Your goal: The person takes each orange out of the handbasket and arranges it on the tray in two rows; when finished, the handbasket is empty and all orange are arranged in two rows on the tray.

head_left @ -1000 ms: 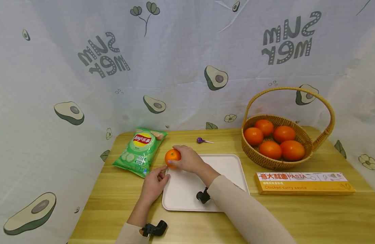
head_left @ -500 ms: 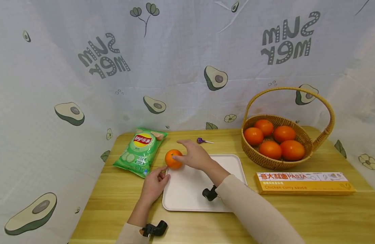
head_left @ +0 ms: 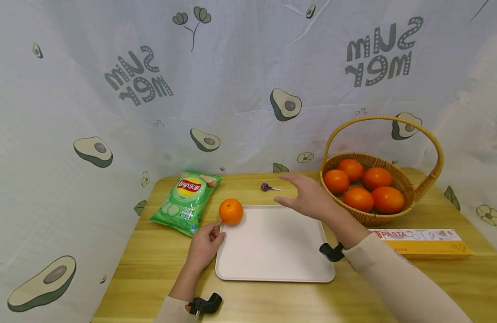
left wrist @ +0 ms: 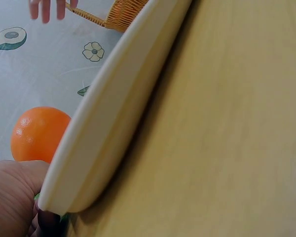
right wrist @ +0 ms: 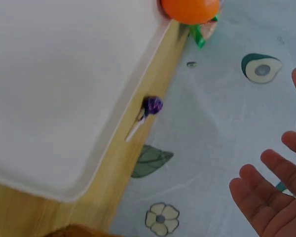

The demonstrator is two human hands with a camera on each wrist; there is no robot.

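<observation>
An orange [head_left: 230,211] sits in the back left corner of the white rectangular tray [head_left: 272,251]. My left hand [head_left: 204,244] is at the tray's left edge, thumb at the rim and fingers curled; the left wrist view has this hand [left wrist: 15,197] gripping the rim just below the orange [left wrist: 39,133]. Holding nothing, my right hand [head_left: 310,197] hovers over the tray's back right part with fingers spread. In the right wrist view its fingers [right wrist: 274,177] are extended. A purple-wrapped lollipop [head_left: 266,186] lies behind the tray.
A wicker basket [head_left: 333,211] with a tall handle holds several orange fruits at the back right. The pasta box [head_left: 426,246] in front of it is partly covered by my right forearm. A green chip bag [head_left: 185,202] lies left of the tray, and a printed curtain [head_left: 240,89] hangs behind.
My right hand has let go of the orange, leaving it in the tray corner, and moved right towards the basket. The left hand has stayed at the tray's edge.
</observation>
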